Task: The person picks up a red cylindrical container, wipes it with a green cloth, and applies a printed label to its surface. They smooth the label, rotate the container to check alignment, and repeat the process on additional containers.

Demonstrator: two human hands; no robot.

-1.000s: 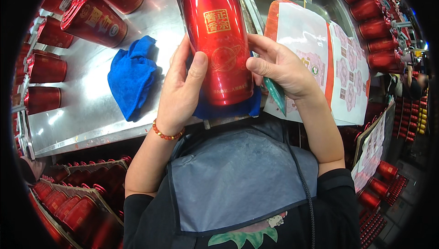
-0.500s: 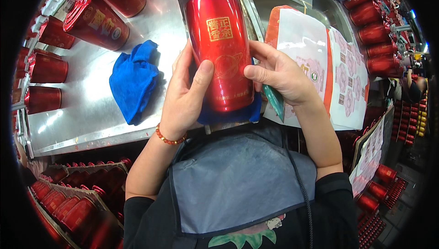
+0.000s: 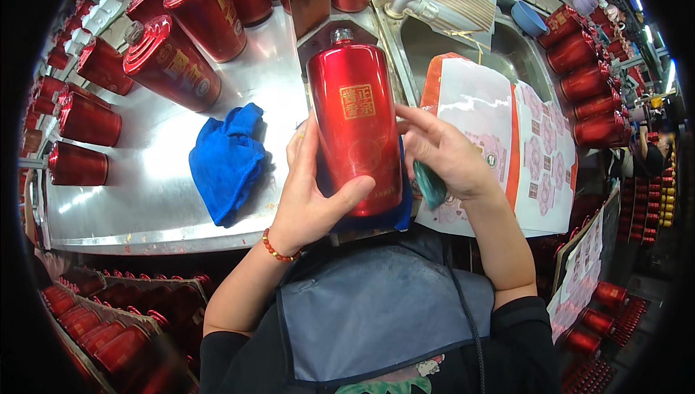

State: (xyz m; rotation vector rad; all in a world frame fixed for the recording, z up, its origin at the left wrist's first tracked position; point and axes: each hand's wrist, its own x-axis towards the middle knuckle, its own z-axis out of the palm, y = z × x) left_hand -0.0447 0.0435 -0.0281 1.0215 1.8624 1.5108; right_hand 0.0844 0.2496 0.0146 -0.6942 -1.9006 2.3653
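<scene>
The tapered red bottle sits between the two hands, its clear neck toward 12 o'clock and its base toward 6, with a gold square emblem on the front. The left hand is clamped on it, fingers along the left flank and thumb across the lower front; seen from that hand, the bottle lies at 1 o'clock. From the right hand it lies between 9 and 10 o'clock. That hand's fingers are bent, their tips right beside the bottle's edge; whether they touch it I cannot tell. The hand is closed on a glossy green scraper-like tool, which shows below the palm.

Taking the bottle as the clock's centre, a crumpled blue microfibre cloth rests between 8 and 9 o'clock on the stainless-steel worktop. Other red bottles crowd 10 o'clock. Printed transfer sheets lie at 3 o'clock, overlapping a steel sink toward 2, with a blue bowl at the sink's far edge. At 6 o'clock is the person's grey apron.
</scene>
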